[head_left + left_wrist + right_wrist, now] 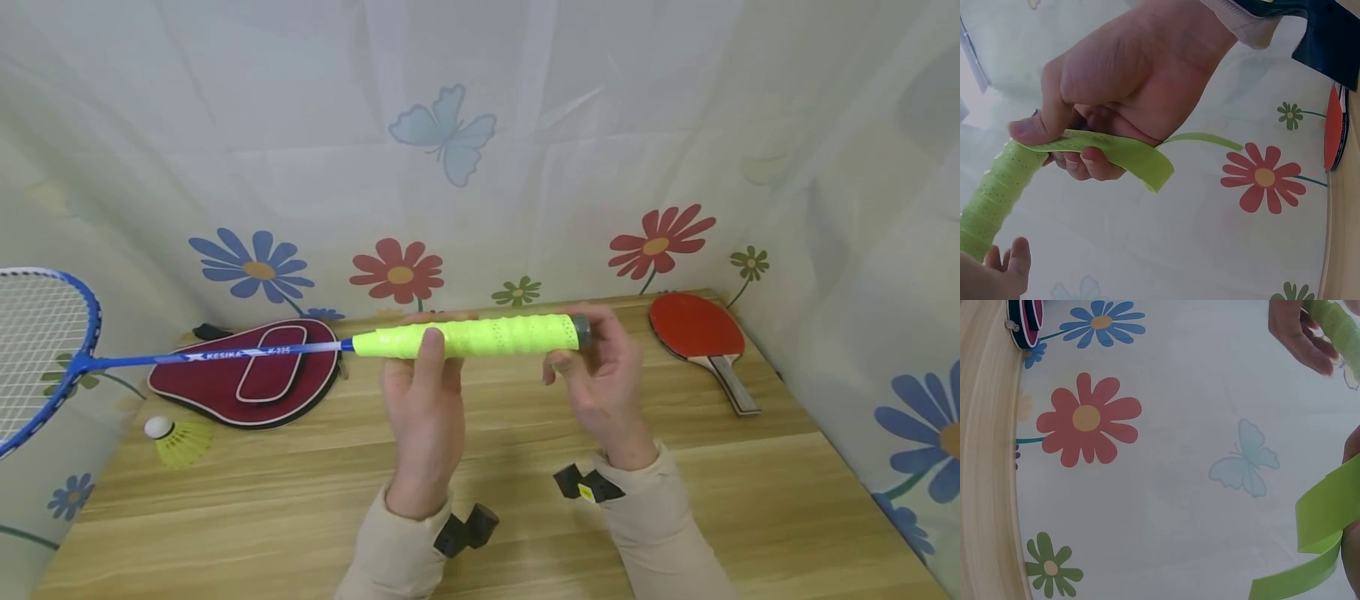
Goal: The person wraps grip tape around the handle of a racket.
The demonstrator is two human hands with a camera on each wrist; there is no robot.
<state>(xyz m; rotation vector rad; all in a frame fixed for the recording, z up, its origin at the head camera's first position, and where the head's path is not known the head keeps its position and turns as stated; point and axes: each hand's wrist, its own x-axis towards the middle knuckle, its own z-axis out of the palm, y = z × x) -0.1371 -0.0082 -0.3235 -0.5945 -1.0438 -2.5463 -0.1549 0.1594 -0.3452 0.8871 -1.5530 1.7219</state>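
A blue badminton racket (176, 359) lies level across the head view, its strings cut off at the left edge. Yellow-green perforated overgrip tape (495, 336) winds round its handle, up to a dark end cap (582, 331). My left hand (424, 408) holds the handle near the shaft, thumb in front and fingers behind. At the cap end is my right hand (607, 383). In the left wrist view, the right hand (1129, 69) pinches a flat length of the tape (1104, 144), whose tail hangs loose. The tail (1297, 578) also curls in the right wrist view.
A maroon paddle case (247, 392) lies on the wooden table (517, 500) at left, with a yellow shuttlecock (178, 440) in front of it. The red table tennis paddle (697, 329) rests at the back right. A flower-printed curtain (517, 208) stands behind the table.
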